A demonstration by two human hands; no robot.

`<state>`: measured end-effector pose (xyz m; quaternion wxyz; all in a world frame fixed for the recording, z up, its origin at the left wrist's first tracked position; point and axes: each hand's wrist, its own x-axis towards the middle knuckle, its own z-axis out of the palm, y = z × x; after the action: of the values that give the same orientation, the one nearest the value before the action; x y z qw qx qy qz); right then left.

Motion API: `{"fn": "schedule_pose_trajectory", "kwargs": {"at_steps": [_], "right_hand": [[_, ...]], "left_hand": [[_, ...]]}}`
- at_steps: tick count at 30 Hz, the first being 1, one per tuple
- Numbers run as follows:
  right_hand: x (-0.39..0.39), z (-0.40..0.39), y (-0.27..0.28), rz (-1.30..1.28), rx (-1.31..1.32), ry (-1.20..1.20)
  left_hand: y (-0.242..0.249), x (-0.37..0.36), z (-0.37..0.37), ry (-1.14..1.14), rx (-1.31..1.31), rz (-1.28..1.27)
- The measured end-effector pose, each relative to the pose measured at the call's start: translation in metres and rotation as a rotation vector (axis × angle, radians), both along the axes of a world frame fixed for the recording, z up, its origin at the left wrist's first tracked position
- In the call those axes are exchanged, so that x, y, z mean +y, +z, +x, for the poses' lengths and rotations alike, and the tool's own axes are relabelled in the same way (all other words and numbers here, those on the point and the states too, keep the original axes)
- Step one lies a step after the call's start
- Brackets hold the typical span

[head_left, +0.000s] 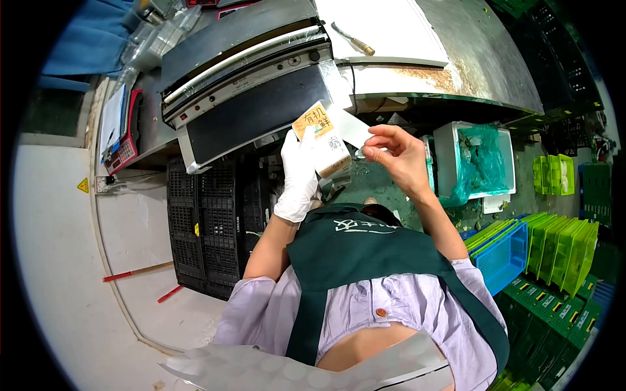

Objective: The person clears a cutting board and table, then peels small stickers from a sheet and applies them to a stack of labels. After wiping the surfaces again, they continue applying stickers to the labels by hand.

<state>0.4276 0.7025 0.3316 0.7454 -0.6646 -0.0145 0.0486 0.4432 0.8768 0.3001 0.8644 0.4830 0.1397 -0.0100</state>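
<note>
Where the front edge of the black-topped machine (261, 120) ends in the view, one labelled packet (331, 151), with orange-and-white label and printed code, is held up before the person's apron (365, 251). Left hand (298, 173): white-gloved, closed around the packet's left side, fingers on its face. Right hand (399, 156): bare, thumb and fingers pinched narrow on the outer corner of one white sheet (352, 127); whether the sheet is attached to the packet cannot be told.

Edges: the packet's upper end overlaps the machine's near right corner in the view. Beyond, on the desk (486, 42), one white board (404, 29) bearing one knife (354, 39), its wooden handle toward the board's near edge. Left of the machine, one red scale (132, 133).

Room: green floor (375, 174) shows between the packet and one white box (447, 156) holding green plastic (484, 163), right of the right forearm. Black crates (202, 228) stand left of the left forearm.
</note>
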Motion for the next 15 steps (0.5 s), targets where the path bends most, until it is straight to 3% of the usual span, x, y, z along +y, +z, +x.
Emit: {"fn": "schedule_pose_trajectory", "kwargs": {"at_steps": [8,15], "right_hand": [[0.019,-0.008,-0.014,-0.109,-0.087,0.045],[0.015,0.003,-0.026,-0.269,0.141,0.293]], "left_hand": [[-0.008,0.008,0.01,-0.031,0.009,-0.043],[0.0,0.018,0.016,-0.149,0.172,-0.143]]}}
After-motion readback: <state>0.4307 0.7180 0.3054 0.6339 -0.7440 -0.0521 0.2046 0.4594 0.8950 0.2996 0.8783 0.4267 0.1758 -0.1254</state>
